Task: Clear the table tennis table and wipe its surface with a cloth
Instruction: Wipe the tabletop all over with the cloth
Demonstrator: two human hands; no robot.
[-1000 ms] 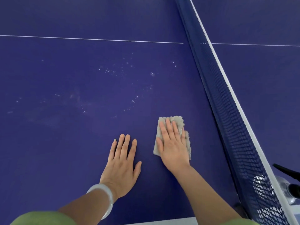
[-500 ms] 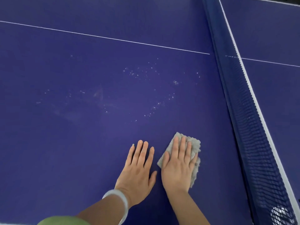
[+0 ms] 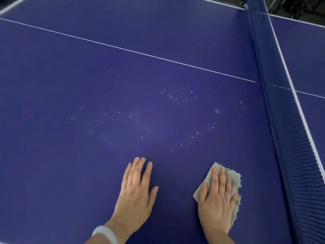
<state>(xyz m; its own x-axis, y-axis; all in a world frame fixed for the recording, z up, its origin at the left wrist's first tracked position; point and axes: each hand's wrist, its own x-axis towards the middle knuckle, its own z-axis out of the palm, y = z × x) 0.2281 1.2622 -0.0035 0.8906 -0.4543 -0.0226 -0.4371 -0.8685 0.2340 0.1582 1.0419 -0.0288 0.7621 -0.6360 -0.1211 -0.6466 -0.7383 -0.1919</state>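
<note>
Dark blue table [image 3: 52, 155] fills the view, with a white edge line at the far left corner. A thin white centre line [image 3: 123, 48] runs from the left edge, slanting down to the right until it meets the net. Below the line, mid-table, is a scatter of small pale specks [image 3: 179, 97] with a faint smeared patch to their left; can't tell if they are droplets or dust. A white wristband [image 3: 105, 234] is on the left wrist at the bottom edge. The left hand [image 3: 135, 192] lies palm down on bare table below the specks, grip apart, fingers straight and close together, thumb out to the right, holding nothing. It is well apart from the right hand [image 3: 218, 203], which is also palm down, grip apart, with straight fingers pressing flat on the cloth [image 3: 233, 176]. The cloth is grey, fuzzy and folded, lying on the table under the right palm. Its corners stick out above the fingertips, on the thumb side and along the right side of the hand. The cloth is near the net but not touching it. The blue net [image 3: 284, 138] runs from top to bottom right, with a white top band [image 3: 299, 106]. Beyond the net is the other half of the table [image 3: 307, 59], where the white line carries on. At the top right corner, past the table's edge, is something dark that can't be made out.
</note>
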